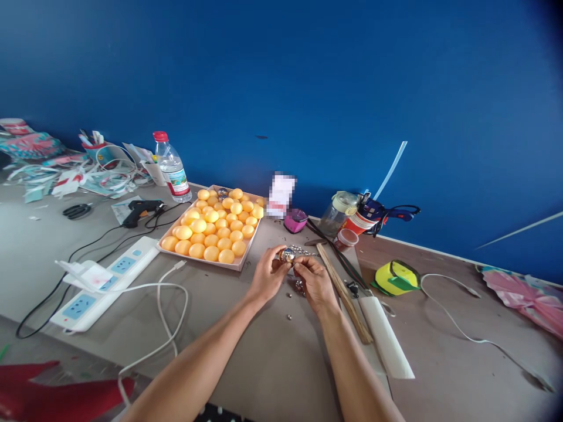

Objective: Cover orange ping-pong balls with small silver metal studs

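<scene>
My left hand (269, 274) grips a round ball (287, 255) covered partly in shiny silver pieces, with some orange showing. My right hand (315, 282) is beside it, thumb and fingertips pinched together close to the ball's lower right side; whatever sits between them is too small to make out. Behind the hands lies a scatter of shiny silver pieces (303, 250), and more glint under the right hand. Two small silver bits (289, 317) rest on the table nearer to me. To the left, a shallow box (241, 266) holds many orange table tennis balls (211, 228) and silver-covered ones at its far end.
A white power strip (94, 293) with a charger, a black glue gun (141, 212), scissors (76, 210) and a water bottle (173, 170) stand left. Wooden strips (345, 296), a white roll (385, 337), a clear jar (338, 212) and a yellow-green item (396, 278) lie right.
</scene>
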The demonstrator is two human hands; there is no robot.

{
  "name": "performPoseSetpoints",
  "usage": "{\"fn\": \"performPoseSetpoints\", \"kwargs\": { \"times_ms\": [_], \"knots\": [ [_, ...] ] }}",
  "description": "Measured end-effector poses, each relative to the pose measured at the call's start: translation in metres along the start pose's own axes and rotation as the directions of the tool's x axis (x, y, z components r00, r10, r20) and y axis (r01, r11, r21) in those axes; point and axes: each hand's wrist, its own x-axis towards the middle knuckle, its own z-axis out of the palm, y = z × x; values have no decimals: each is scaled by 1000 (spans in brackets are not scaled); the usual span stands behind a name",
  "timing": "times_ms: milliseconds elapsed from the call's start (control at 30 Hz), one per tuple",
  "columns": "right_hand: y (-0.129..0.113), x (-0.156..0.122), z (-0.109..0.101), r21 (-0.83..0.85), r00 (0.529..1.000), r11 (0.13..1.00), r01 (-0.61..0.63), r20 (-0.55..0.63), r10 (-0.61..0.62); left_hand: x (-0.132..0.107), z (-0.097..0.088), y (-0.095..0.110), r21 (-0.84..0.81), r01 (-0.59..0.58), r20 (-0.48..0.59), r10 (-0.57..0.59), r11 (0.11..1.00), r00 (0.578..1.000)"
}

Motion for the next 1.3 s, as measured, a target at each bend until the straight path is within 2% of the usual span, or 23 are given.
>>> {"fn": "performPoseSetpoints", "kwargs": {
  "times_ms": [133, 433, 767, 1033, 1200, 1300],
  "knots": [
    [0, 0, 1, 28, 1000, 999, -24, 17, 24, 0, 0, 0, 53, -31, 9, 30, 998, 999],
    [-1, -1, 2, 77, 1000, 997, -22, 10, 21, -1, 1, 1, 45, -29, 17, 28, 999, 999],
    [1, 0, 2, 97, 993, 988, -117, 0, 117, -3, 3, 2, 95, -54, -9, 55, 994, 998],
    [-5, -3, 7, 203, 986, 965, -164, 13, 165, -4, 3, 5, 137, -75, 3, 75, 988, 997],
    [-4, -1, 5, 184, 983, 966, -181, 17, 181, -3, 3, 6, 142, -92, 6, 92, 986, 996],
    [1, 1, 4, 172, 983, 970, -174, -26, 181, -4, 3, 4, 127, -92, 3, 92, 988, 996]
  ]
}}
